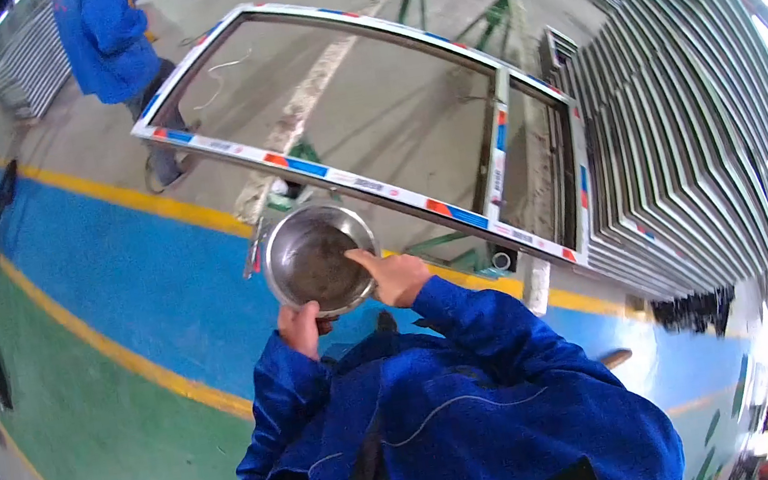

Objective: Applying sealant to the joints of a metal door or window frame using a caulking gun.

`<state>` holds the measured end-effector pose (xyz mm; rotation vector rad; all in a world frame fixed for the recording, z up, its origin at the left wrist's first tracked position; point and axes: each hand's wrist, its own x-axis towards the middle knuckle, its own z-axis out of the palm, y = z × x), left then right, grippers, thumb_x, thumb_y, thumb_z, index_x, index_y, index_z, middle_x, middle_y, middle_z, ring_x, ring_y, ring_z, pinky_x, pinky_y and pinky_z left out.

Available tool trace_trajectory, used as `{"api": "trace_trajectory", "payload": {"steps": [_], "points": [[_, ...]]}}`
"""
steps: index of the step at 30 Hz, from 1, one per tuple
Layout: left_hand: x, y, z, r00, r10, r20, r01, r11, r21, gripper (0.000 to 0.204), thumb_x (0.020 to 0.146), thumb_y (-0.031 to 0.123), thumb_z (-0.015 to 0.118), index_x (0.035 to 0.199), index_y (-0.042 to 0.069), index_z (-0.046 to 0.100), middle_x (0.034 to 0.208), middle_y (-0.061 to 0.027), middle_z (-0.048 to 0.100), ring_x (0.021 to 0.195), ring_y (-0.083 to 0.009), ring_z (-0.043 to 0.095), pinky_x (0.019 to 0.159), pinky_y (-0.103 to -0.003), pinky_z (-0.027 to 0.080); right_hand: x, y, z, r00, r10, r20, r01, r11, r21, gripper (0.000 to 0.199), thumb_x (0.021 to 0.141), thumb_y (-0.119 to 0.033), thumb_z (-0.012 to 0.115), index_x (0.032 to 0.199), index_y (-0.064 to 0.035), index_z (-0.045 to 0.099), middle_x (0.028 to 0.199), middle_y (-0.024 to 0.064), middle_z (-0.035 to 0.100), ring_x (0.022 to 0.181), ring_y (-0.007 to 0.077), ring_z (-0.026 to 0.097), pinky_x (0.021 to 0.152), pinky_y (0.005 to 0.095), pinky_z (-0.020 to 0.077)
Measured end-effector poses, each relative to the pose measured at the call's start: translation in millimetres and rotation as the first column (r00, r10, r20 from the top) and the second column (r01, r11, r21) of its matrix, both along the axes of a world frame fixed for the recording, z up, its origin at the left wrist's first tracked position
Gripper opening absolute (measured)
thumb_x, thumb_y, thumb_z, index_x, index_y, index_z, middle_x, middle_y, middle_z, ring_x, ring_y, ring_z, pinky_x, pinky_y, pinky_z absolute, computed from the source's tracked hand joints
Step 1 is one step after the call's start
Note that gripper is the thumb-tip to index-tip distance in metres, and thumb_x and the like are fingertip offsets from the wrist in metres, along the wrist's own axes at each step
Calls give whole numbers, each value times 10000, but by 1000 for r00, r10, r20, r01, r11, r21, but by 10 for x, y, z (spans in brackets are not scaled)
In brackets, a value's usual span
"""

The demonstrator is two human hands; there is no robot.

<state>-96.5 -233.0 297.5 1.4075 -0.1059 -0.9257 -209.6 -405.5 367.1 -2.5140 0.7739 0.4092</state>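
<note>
A round, shiny metal bowl (285, 257) is in front of my body, its inside facing up and its bottom dull and greyish. My left hand (300, 330) is closed on the near left rim, with the thumb over the edge and the other fingers mostly hidden beneath. On the right side, my right hand (397, 278) grips the rim, one digit reaching over it into the bowl. Just beyond the bowl lies a large metal window frame (366, 183) with a crossbar, covered in white, blue and red protective tape.
White-topped beams (312, 90) on green trestles (495, 17) carry the frame. Many bent metal profiles (675, 127) are stacked at the right. At the far left stands a person (105, 48) in a blue jacket. A yellow line (155, 203) borders the blue floor.
</note>
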Motion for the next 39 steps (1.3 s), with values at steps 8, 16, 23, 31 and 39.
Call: {"api": "trace_trajectory", "payload": {"steps": [8, 16, 23, 31, 39], "points": [[129, -92, 208, 993, -79, -89, 75, 996, -47, 235, 833, 126, 476, 1018, -3, 544, 745, -124, 643, 564, -154, 589, 469, -257, 467, -267, -81, -52, 894, -15, 448, 21, 1000, -8, 674, 749, -210, 577, 1381, -230, 344, 897, 201, 646, 808, 386, 624, 711, 461, 505], [167, -353, 321, 976, -195, -101, 192, 981, -39, 218, 856, 145, 464, 997, 1, 547, 749, -107, 615, 575, -153, 545, 519, -284, 450, -747, -505, -38, 856, -309, 416, 291, 951, 106, 675, 766, -171, 623, 1384, -185, 350, 916, 158, 647, 823, 341, 635, 731, 424, 507], [-14, -778, 588, 979, -191, -66, 189, 982, -29, 210, 865, 137, 465, 1015, 3, 528, 773, -110, 607, 606, -162, 549, 539, -294, 441, -1526, -1380, -149, 685, -619, 383, 624, 771, 129, 654, 765, -157, 645, 1362, -142, 378, 866, 147, 651, 794, 298, 649, 706, 387, 504], [-335, -1543, 805, 969, -213, -127, 210, 977, -36, 242, 856, 115, 481, 1084, 34, 495, 916, -107, 611, 696, -187, 566, 551, -315, 439, -2450, -2137, -345, 722, -541, 432, 624, 779, -67, 562, 691, -366, 705, 1191, -147, 567, 1177, 143, 544, 1149, 343, 461, 979, 479, 335], [-539, -2060, 880, 988, -120, -102, 129, 988, 81, 314, 857, 152, 511, 1143, 27, 481, 1016, -137, 613, 751, -220, 585, 596, -350, 458, -2607, -2329, -642, 821, -464, 334, 491, 871, 3, 506, 693, -377, 710, 1133, -146, 610, 1315, 174, 440, 1311, 385, 300, 1061, 577, 194]]}}
